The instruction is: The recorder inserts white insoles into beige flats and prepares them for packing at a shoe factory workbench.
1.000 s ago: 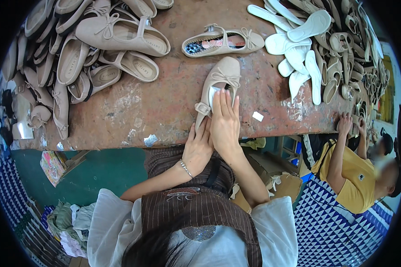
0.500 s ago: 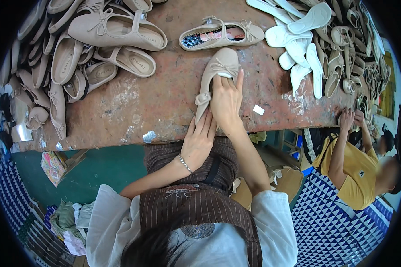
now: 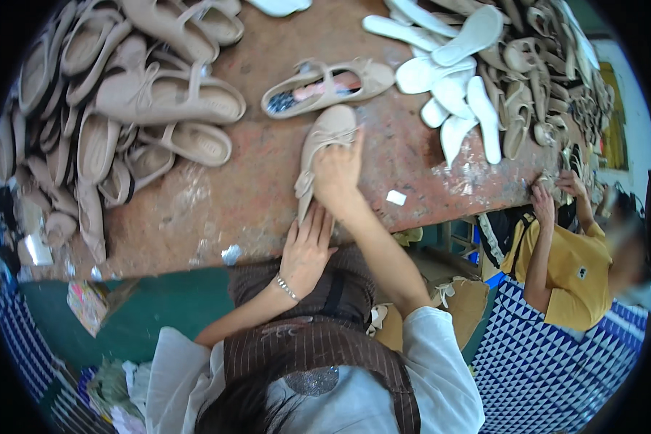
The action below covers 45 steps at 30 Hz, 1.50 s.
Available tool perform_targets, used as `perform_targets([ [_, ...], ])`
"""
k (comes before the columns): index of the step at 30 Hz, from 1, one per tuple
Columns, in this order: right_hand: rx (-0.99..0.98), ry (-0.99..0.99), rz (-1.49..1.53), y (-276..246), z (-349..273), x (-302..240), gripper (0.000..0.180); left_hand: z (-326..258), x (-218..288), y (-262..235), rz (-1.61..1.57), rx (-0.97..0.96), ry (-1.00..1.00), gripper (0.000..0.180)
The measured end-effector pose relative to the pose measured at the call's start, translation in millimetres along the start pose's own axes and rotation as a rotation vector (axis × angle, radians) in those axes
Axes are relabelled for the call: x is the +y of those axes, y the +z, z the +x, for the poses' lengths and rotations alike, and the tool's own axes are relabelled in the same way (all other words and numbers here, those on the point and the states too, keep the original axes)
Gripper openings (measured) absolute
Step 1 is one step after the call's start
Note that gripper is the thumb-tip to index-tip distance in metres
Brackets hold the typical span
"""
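At the far left of the desk (image 3: 217, 210) we see a heap of beige shoes (image 3: 108, 137), well left of the beige flat shoe (image 3: 324, 145) we are working on. Our left hand (image 3: 307, 249) rests at the near edge of the desk, its fingers (image 3: 318, 220) spread narrow and flat against the heel end of that shoe, gripping nothing. Our right hand (image 3: 338, 173) lies on top of the shoe's middle, fingers curled down over it and pressing it to the desk. Just beyond the shoe lies a strapped sandal (image 3: 325, 83). Right of the shoe sits a small white scrap (image 3: 396, 197), then a pile of white insoles (image 3: 456, 79). At the far right, another person (image 3: 579, 260) in yellow handles shoes at the desk's edge.
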State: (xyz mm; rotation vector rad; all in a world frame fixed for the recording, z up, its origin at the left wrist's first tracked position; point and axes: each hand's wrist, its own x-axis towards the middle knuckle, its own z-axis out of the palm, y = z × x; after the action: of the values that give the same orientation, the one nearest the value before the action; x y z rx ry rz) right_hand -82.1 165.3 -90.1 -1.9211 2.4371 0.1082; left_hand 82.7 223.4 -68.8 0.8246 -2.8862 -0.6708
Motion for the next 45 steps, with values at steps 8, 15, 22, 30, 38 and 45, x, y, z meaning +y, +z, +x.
perform_targets([
  [8,-0.163,-0.165,0.773,-66,-14,66,0.029,69,-10,-55,-0.312,0.194,-0.137,0.027],
  [15,0.509,0.262,-0.038,-76,60,271,0.058,6,-175,-262,-0.191,0.659,-0.001,0.029],
  [22,0.297,0.162,-0.318,-58,134,351,0.037,34,-235,-431,0.866,0.797,-0.621,0.034],
  [30,1.115,0.176,1.069,-135,58,257,0.028,160,-97,-117,0.003,0.206,0.185,0.060],
  [38,0.239,0.538,1.708,-127,-68,149,0.043,134,-79,-97,-0.198,0.272,0.252,0.027],
  [45,-0.039,0.424,1.423,-79,-115,90,0.044,-16,-68,-75,-0.220,0.167,0.066,0.023],
])
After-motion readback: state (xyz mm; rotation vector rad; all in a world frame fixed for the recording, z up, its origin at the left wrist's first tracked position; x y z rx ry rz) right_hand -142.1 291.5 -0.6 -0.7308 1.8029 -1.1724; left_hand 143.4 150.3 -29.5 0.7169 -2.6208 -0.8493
